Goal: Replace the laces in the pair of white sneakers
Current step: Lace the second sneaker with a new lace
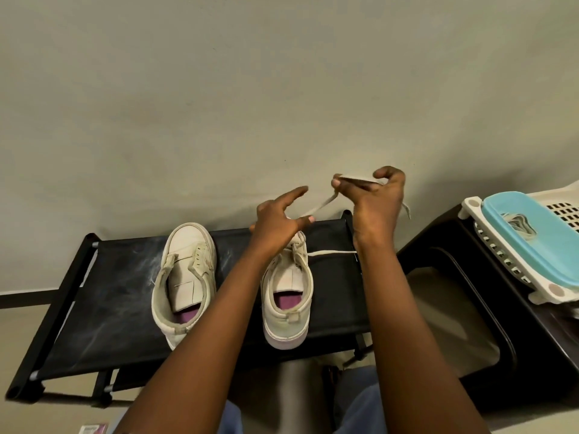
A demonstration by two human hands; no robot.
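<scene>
While both shoes stand side by side on the rack (109, 292), we list: left sneaker (185, 277), unlaced; right sneaker (288, 292), its lace (322, 203) rising to our right hand (372, 198), pinched between thumb and fingertips; left hand (277, 222), fingers spread above that sneaker's toe; tub (539, 245), far right.

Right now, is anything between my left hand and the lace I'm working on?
Nothing visible. The left hand is over the front of the laced sneaker, right beside the lace, which runs up unobstructed to the right hand pinching it.
</scene>
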